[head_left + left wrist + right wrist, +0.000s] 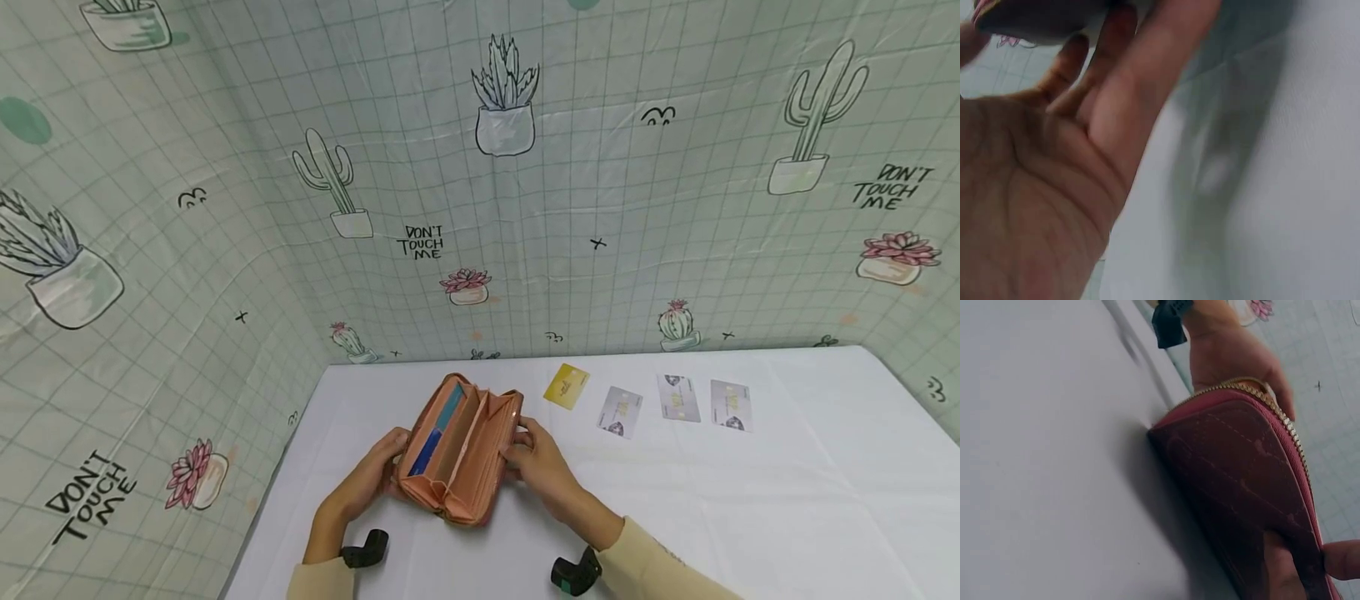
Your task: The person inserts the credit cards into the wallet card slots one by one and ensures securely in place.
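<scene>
A zip-around wallet [480, 454] is spread wide between both hands over the white table, its salmon-pink compartments facing up. Its outside looks dark red with a gold zipper in the right wrist view. Blue cards [438, 433] stand in the slots on its left side. My left hand [372, 467] grips the wallet's left edge, its fingers passing underneath. On the opposite edge, my right hand [546, 468] pinches the wallet's right cover between thumb and fingers. In the left wrist view, the wallet's dark underside [1041, 22] shows at the top, against the fingers.
Right of the wallet, a yellow card [567, 387] and silver cards [620, 412], [678, 397], [731, 405] lie on the white table [810, 500]. A cactus-printed cloth [570, 192] hangs behind and at the left. Black wrist devices [366, 550] sit at both wrists.
</scene>
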Available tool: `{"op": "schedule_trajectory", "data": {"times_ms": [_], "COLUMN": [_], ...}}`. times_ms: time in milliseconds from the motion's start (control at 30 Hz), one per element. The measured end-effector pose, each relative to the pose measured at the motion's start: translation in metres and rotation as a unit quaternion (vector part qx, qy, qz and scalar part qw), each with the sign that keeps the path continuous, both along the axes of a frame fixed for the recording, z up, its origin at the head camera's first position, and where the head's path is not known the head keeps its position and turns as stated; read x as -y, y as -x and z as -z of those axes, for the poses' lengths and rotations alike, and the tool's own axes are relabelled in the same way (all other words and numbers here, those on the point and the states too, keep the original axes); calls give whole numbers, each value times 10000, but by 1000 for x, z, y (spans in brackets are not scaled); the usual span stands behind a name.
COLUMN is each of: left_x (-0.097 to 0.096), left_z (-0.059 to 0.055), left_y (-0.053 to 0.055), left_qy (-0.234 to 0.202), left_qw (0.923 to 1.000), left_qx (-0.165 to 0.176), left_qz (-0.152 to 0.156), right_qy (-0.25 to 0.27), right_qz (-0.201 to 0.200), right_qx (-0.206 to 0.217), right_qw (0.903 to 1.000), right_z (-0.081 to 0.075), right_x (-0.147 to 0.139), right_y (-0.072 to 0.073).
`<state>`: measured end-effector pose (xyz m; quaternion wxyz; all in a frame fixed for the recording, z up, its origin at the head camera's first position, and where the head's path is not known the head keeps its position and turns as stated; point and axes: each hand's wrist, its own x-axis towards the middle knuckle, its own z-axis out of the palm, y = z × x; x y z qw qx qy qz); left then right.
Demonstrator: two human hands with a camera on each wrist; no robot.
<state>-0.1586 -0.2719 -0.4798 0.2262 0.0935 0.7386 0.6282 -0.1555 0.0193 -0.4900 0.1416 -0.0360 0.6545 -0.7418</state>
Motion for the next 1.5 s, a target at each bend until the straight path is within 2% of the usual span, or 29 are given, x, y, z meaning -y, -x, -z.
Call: {"op": "schedule_trajectory", "data": {"times_ms": [133,233,367,500,600,733,900,1033,1200,1333,1500], "left_x": [-6,-10,-11,-11,-13,-17,-23,-29,-39,-46,-49], "left_z": [-1,-1,0,-1,0,1,0,-2,-7,-10,-10], "left_y": [5,9,11,10,8,4,-1,-4,-6,-7,-7], "left_qy": [322,354,268,174,144,139,85,60,16,14,135], "left_qw": [9976,9937,9897,9896,9890,9832,9773,9762,9764,9776,9768], "left_qx": [-62,-9,167,236,158,34,-71,-142,-183,-127,-67], "left_qz": [-613,-1062,-1399,-1410,-1463,-1819,-2117,-2165,-2150,-2100,-2137], "right_qy": [-136,-224,-363,-439,-496,-572,-551,-555,-554,-655,-819], "right_qz": [-142,-320,-583,-727,-719,-533,-331,-353,-470,-458,-334], "right_qx": [-20,-65,-36,25,-8,-74,-37,-35,-255,-553,-831], "right_qw": [9998,9992,9976,9964,9962,9969,9979,9978,9970,9953,9926], "right_z": [-1,-1,-4,-5,-5,-4,-6,-9,-11,-10,-5], "right_x": [-2,-3,-4,-4,-2,1,0,-6,-14,-17,-21], "right_y": [8,14,24,34,40,41,30,16,2,-2,1]}}
